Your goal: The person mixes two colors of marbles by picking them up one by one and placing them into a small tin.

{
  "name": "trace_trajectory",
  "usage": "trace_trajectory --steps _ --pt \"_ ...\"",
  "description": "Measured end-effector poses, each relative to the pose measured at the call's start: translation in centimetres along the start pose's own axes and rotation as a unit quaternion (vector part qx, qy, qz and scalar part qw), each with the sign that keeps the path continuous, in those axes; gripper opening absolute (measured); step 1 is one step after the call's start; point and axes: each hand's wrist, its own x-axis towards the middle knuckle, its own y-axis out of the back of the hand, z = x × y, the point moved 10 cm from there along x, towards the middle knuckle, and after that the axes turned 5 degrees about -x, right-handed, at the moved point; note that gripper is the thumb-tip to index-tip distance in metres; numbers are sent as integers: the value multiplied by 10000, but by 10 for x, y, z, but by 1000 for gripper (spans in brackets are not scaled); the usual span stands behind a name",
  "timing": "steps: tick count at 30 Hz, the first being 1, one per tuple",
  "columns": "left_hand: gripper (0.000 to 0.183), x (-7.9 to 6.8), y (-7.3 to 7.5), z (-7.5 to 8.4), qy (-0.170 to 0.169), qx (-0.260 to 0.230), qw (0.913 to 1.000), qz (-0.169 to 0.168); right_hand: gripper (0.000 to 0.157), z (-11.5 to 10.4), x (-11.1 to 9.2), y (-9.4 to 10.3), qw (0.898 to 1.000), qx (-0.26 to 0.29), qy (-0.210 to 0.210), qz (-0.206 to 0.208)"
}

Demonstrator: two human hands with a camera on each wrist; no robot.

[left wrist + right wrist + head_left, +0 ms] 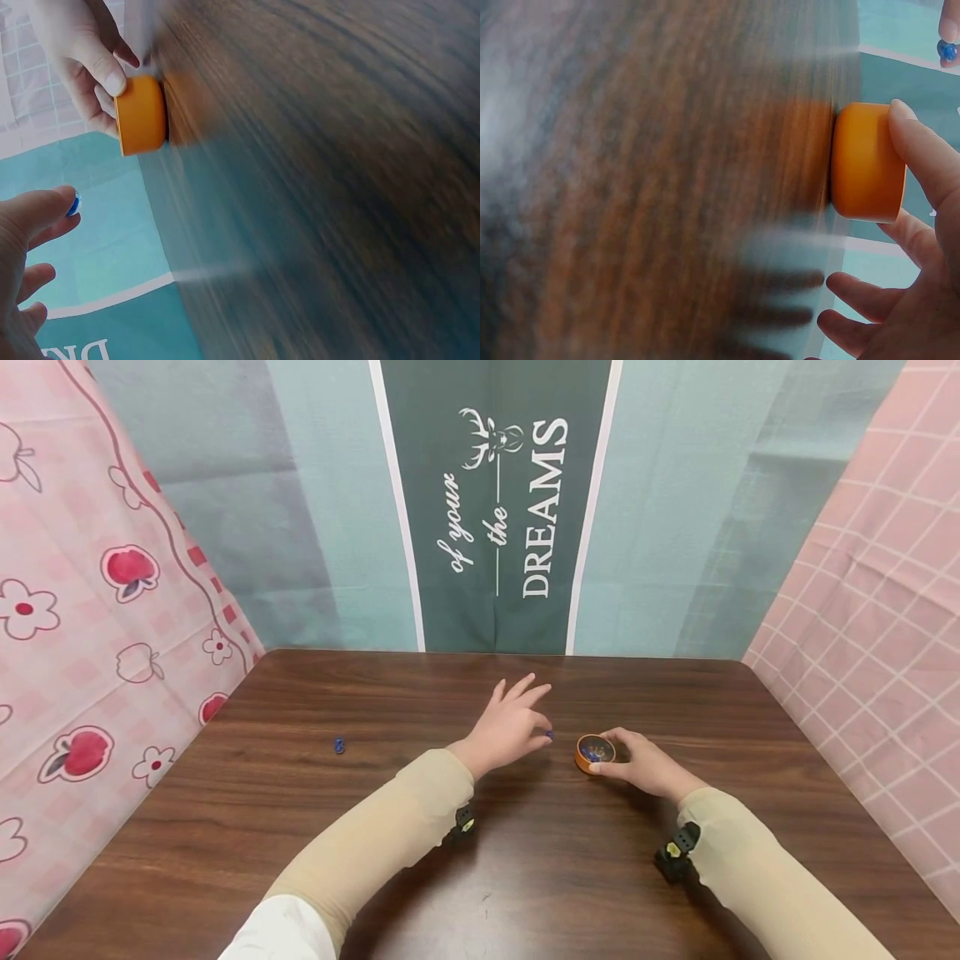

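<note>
My left hand (pixel 508 732) is raised over the table and pinches a small blue marble (pixel 73 203) between thumb and index finger, the other fingers spread. In the right wrist view the marble (pixel 946 50) shows at the top right corner. To its right, my right hand (pixel 647 766) holds a small round orange container (pixel 866 161) by its sides, thumb on the near side, while it stands on the table. Small blue pieces and something brownish show inside the container in the head view. More blue marbles (pixel 340 746), small and close together, lie on the table to the left.
The dark wooden table (pixel 570 877) ends at a blue-green curtain (pixel 675 510) behind. Pink patterned cloths hang at the left (pixel 82 635) and right (pixel 877 602). Each forearm wears a small black wrist camera (pixel 675 853).
</note>
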Motion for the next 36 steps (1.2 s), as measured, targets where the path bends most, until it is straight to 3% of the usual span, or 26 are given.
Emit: trace_trajectory --steps 15,36 --pt "19 8 -14 7 126 -82 9998 -128 67 -2 1 0 9999 45 107 7" --pt "21 21 -30 27 -61 96 9996 -260 63 -5 -2 -4 9997 64 247 56"
